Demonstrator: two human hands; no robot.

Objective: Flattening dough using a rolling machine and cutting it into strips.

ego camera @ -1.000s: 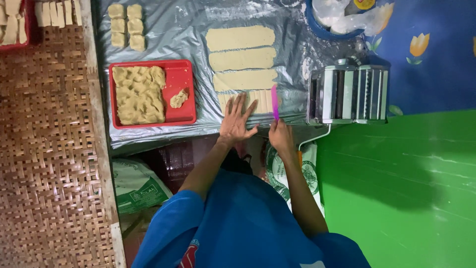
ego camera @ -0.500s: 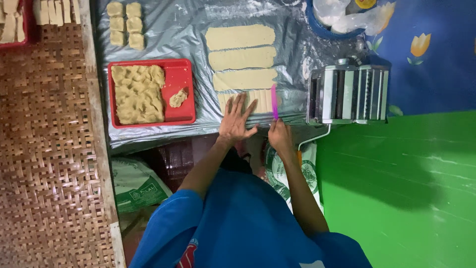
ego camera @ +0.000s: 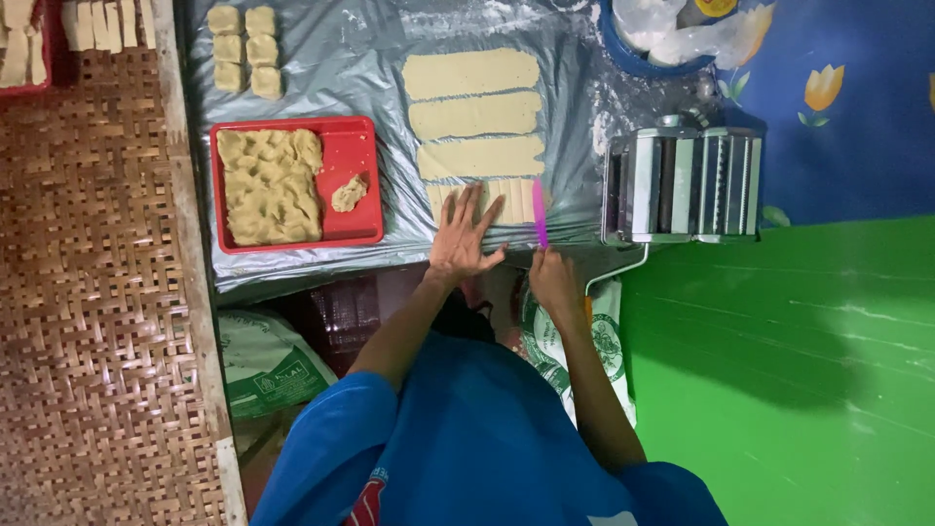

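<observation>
Four flat dough strips (ego camera: 473, 117) on crinkled plastic sheet (ego camera: 360, 68)

Pale dough strip (ego camera: 487, 200) flat on plastic, part-sliced; pink cutter (ego camera: 540, 214) upright.

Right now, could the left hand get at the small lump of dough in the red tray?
Probably yes: the left hand lies flat on the cut dough strip, and the small lump sits uncovered in the red tray beside it, with nothing between.

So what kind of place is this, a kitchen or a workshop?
Probably a home snack-making spot: flat beige dough sheets on grey plastic sheeting, a steel hand-crank dough roller, and a red tray of dough. The left hand presses one sheet.
</observation>
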